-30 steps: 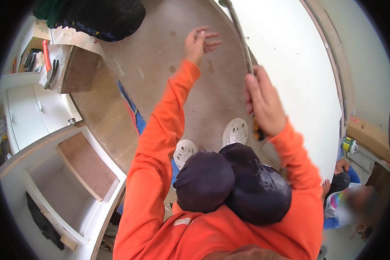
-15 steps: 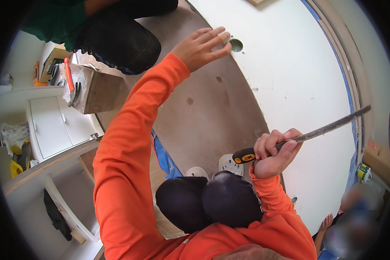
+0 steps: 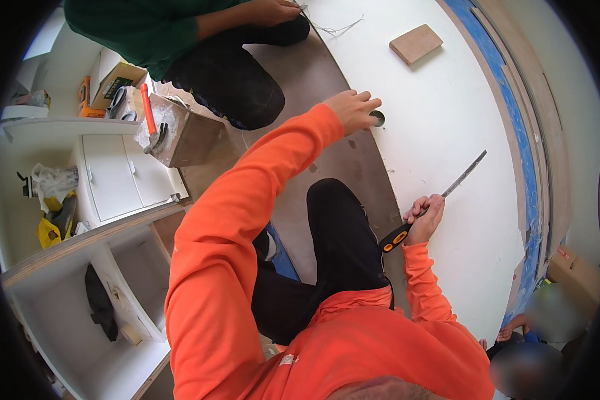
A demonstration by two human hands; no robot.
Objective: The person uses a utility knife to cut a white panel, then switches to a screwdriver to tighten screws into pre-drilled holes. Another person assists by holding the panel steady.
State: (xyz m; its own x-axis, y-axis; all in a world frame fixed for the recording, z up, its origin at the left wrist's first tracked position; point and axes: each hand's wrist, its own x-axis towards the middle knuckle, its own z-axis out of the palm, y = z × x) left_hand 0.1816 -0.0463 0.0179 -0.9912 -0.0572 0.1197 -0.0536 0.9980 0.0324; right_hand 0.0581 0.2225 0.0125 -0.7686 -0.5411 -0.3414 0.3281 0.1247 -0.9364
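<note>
- The landmark is the large flat white panel (image 3: 447, 120); the person's right grip (image 3: 425, 219) is just inside its left edge, closed around a long, narrow, grey metal file (image 3: 465, 175) near where blade meets black-and-yellow handle.
- The file's blade slants over the panel, tip toward the right edge; whether it touches the surface, I cannot tell. Its handle end juts past the left edge.
- The left grip (image 3: 353, 112) holds nothing visible, fingers parted, at the panel's left edge just beside a dark round hole (image 3: 378, 119).
- Held so far up, the file might twist under pressure and scratch the panel's white face.
- Bringing the blade to the hole with the left fingers so near could scrape them.
- A co-worker's black-trousered knee (image 3: 263, 100), beside the panel's left edge, could be struck by a wide swing.
- The loose brown rectangular wooden block (image 3: 417, 45) on the panel's far part could slide if the panel were jolted.
</note>
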